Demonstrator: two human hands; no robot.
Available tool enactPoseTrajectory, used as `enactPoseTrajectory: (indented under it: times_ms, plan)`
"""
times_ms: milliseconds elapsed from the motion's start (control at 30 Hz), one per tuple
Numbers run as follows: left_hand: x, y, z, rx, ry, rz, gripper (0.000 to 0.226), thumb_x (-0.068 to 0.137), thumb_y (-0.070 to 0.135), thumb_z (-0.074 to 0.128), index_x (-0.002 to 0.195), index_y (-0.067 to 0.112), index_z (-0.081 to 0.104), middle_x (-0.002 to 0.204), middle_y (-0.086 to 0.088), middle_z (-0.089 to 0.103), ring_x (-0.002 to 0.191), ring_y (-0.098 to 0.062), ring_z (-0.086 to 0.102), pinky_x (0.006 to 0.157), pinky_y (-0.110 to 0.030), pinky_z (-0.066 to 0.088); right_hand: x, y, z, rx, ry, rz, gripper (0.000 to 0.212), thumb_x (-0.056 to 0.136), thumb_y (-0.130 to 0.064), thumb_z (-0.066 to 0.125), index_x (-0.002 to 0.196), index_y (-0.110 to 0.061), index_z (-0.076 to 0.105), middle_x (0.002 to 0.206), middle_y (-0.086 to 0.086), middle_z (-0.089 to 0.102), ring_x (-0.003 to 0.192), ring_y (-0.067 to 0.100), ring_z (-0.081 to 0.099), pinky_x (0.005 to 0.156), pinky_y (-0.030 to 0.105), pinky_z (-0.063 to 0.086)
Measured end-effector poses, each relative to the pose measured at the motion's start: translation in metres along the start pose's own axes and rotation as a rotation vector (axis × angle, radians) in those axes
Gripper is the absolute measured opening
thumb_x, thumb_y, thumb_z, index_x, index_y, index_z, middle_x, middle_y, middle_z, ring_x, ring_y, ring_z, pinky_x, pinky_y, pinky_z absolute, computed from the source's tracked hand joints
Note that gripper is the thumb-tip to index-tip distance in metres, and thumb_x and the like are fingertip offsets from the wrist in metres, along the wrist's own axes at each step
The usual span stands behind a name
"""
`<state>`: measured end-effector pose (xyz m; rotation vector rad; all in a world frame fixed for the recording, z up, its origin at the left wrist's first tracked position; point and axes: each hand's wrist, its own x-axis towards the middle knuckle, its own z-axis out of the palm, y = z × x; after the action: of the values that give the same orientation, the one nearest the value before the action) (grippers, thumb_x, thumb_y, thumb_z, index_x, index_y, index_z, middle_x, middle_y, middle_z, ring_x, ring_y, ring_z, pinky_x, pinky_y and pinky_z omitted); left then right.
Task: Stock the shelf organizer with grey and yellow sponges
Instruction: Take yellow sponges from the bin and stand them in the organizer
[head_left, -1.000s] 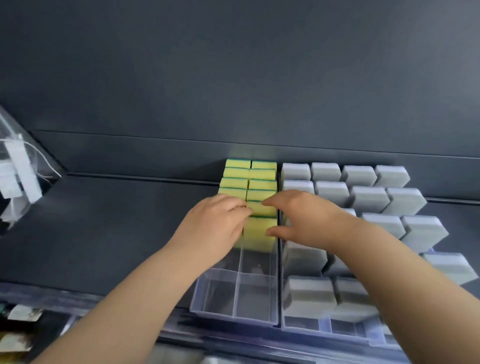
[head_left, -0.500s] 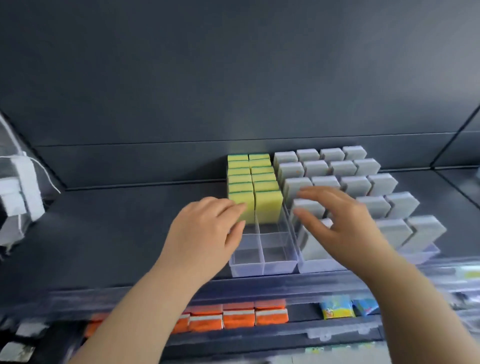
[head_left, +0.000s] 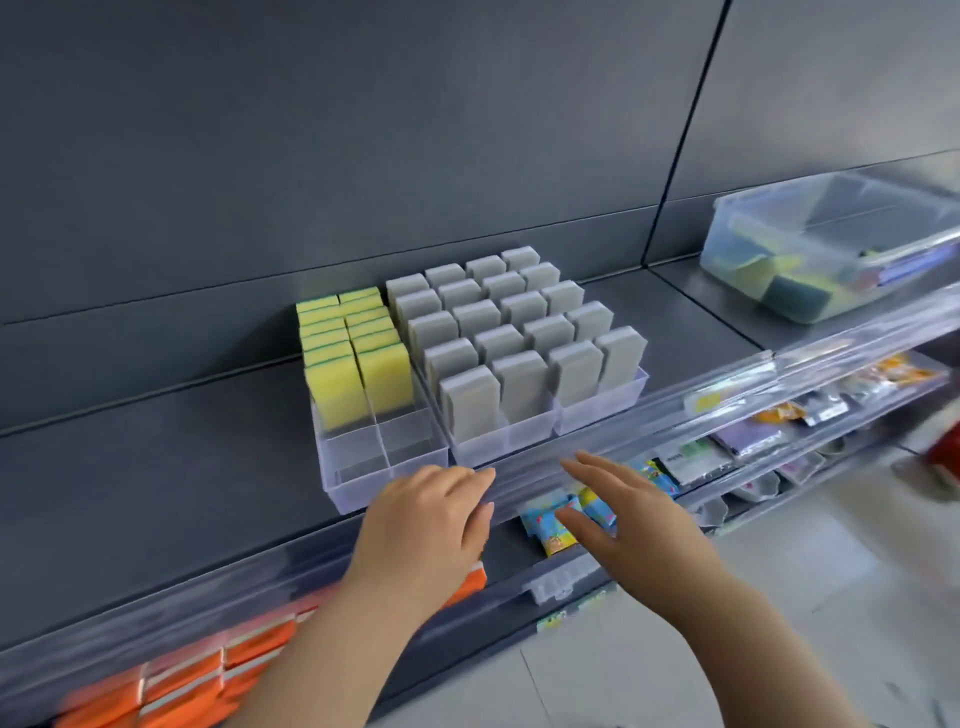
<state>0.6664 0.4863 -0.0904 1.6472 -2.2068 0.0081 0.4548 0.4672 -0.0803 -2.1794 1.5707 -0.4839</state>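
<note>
Just beyond the fingertips of both grips, seen from the head camera, the clear shelf organizer (head_left: 385, 470) stands on the dark shelf (head_left: 156, 447), behind its transparent front rail (head_left: 597, 431). The left grip (head_left: 431, 519) hovers before that rail with loosely bent fingers, holding nothing. The right grip (head_left: 628, 525), just beside it, is spread flat with straight fingers, also holding nothing. Past the left grip, yellow sponges (head_left: 353, 358) stand upright in two lanes at the organizer's rear. Past the right grip, grey sponges (head_left: 519, 332) stand upright in four lanes reaching the front wall. Far right of the right grip sits a clear bin (head_left: 737, 218) holding loose sponges. Under the left grip lie orange packs (head_left: 182, 680); under the right, blue-yellow packets (head_left: 545, 525).
</note>
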Motion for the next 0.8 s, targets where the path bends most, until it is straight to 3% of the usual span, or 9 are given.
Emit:
enactPoseTrajectory:
  times_ms: [267,367,500,633,800]
  plan:
    - [0.103,0.134,0.046,-0.045,0.115,0.145,0.039,0.084,0.035,0.045,0.107,0.018,0.07,0.093,0.006,0.071,0.083,-0.016,0.066,0.07,-0.028,0.053,-0.031,0.139,-0.102,0.03,0.177,0.123,0.051,0.086,-0.05,0.051,0.134,-0.037,0.041,0.133,-0.026,0.037,0.121,-0.008,0.035,0.099,0.013,0.027]
    - [0.145,0.2,0.067,-0.078,0.144,0.161,0.037,0.084,0.034,0.047,0.109,0.018,0.069,0.094,0.006,0.07,0.083,-0.018,0.065,0.068,-0.031,0.054,-0.043,0.201,-0.153,0.04,0.251,0.151,0.052,0.081,-0.052,0.051,0.131,-0.037,0.046,0.127,-0.023,0.045,0.12,0.003,0.045,0.096,0.02,0.035]
    - [0.197,0.27,0.097,-0.092,0.153,0.171,0.036,0.086,0.033,0.046,0.109,0.017,0.069,0.094,0.004,0.07,0.083,-0.02,0.065,0.066,-0.033,0.054,-0.058,0.278,-0.207,0.032,0.237,0.218,0.05,0.084,-0.043,0.057,0.132,-0.04,0.042,0.124,-0.02,0.046,0.107,0.01,0.053,0.089,0.02,0.035]
    - [0.234,0.304,0.117,-0.086,0.152,0.142,0.038,0.087,0.034,0.043,0.107,0.015,0.07,0.093,0.002,0.071,0.083,-0.021,0.066,0.066,-0.033,0.054,-0.059,0.342,-0.241,0.066,0.279,0.269,0.051,0.084,-0.039,0.058,0.132,-0.038,0.043,0.13,-0.01,0.052,0.118,0.014,0.049,0.092,0.022,0.035]
    - [0.289,0.314,0.13,-0.018,0.237,0.085,0.039,0.087,0.034,0.043,0.109,0.015,0.07,0.094,0.002,0.07,0.084,-0.02,0.065,0.065,-0.03,0.051,-0.023,0.399,-0.269,0.162,0.298,0.267,0.042,0.083,-0.034,0.061,0.122,-0.042,0.048,0.115,-0.018,0.053,0.113,0.009,0.051,0.089,0.022,0.035]
